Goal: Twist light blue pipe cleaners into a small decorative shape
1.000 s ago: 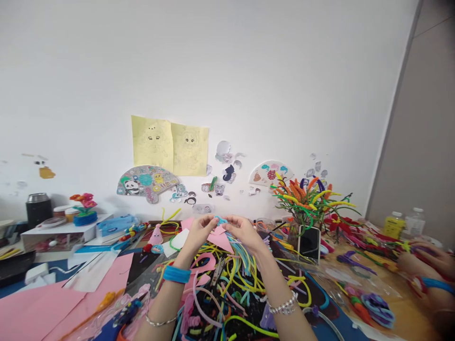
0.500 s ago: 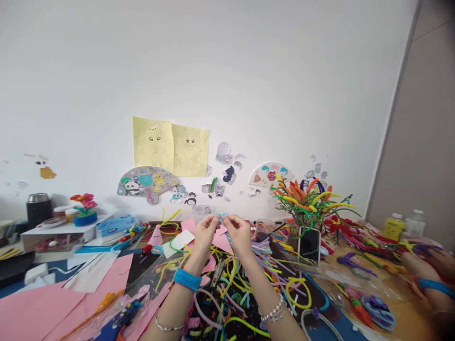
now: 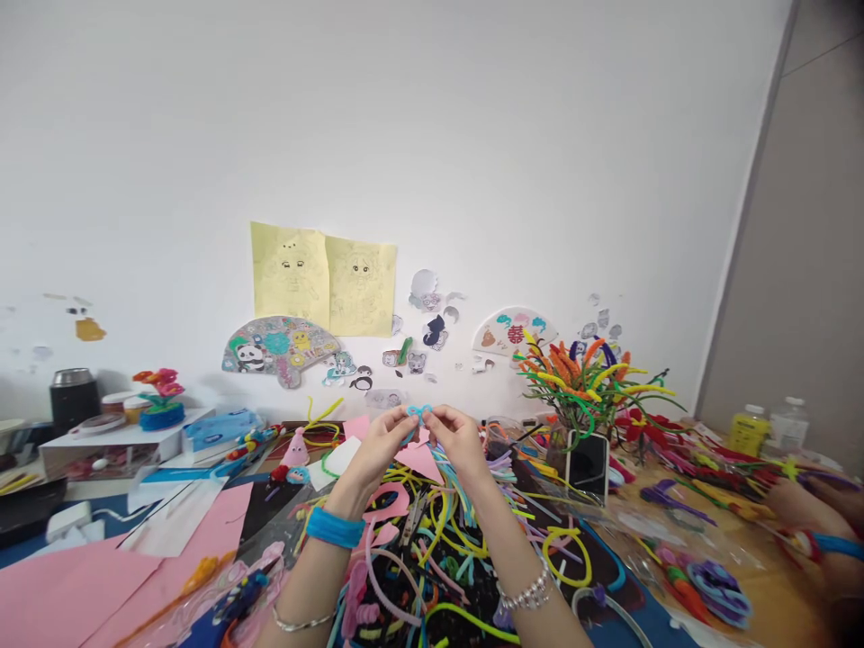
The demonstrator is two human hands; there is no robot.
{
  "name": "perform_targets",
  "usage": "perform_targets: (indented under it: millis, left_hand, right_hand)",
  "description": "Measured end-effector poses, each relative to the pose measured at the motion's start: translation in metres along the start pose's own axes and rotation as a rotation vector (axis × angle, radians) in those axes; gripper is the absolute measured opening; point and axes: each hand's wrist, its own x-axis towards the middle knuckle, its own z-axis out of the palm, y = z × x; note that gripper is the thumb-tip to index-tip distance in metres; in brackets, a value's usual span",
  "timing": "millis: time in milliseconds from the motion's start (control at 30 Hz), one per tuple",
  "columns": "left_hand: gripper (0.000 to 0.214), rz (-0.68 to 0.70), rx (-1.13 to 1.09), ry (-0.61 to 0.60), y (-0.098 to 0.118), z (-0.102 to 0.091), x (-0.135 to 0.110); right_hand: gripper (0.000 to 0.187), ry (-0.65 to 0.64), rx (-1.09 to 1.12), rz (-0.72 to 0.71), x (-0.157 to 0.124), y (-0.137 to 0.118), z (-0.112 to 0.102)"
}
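Observation:
A light-blue pipe cleaner (image 3: 419, 410), bent into small loops like a bow, is pinched between my two hands above the middle of the table. My left hand (image 3: 387, 437) grips its left side with thumb and forefinger. On the other side, my right hand (image 3: 454, 436) pinches the right loop. Beneath both hands lies a tangle of loose pipe cleaners (image 3: 465, 531) in yellow, lilac, green and pink. Pink paper pieces (image 3: 417, 461) are just behind the hands, and a pink cone-shaped figure (image 3: 297, 448) stands to the left.
A vase of pipe-cleaner flowers (image 3: 580, 387) and a phone (image 3: 587, 465) stand at right. A co-worker's hand (image 3: 803, 508) is at the far right, near bottles (image 3: 748, 428). To the left are pink sheets (image 3: 74, 585), a white shelf (image 3: 128, 436) and a black flask (image 3: 74, 399).
My left wrist and forearm have swung left and slightly down. Both hands still pinch the light-blue pipe cleaner, whose loops show more clearly. The co-worker's hand has shifted slightly.

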Motion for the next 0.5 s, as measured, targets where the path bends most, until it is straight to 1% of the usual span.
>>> perform_targets:
  millis: [100, 267, 400, 500]
  left_hand:
    - [0.016, 0.026, 0.08, -0.006, 0.0037, 0.0001, -0.0021]
    - [0.015, 0.074, 0.124, -0.032, 0.0057, 0.0049, -0.0054]
    - [0.015, 0.149, 0.331, -0.028, 0.007, 0.0059, -0.0075]
    - [0.014, 0.186, 0.471, 0.006, 0.007, 0.0056, -0.0077]
  right_hand:
    - [0.026, -0.016, -0.009, -0.012, -0.0014, -0.0039, 0.0005]
    - [0.024, -0.011, -0.017, -0.024, -0.0035, -0.0049, 0.0032]
    - [0.021, 0.021, -0.047, -0.031, -0.0043, -0.0031, 0.0044]
    - [0.02, 0.044, -0.079, -0.046, -0.0056, -0.0033, 0.007]
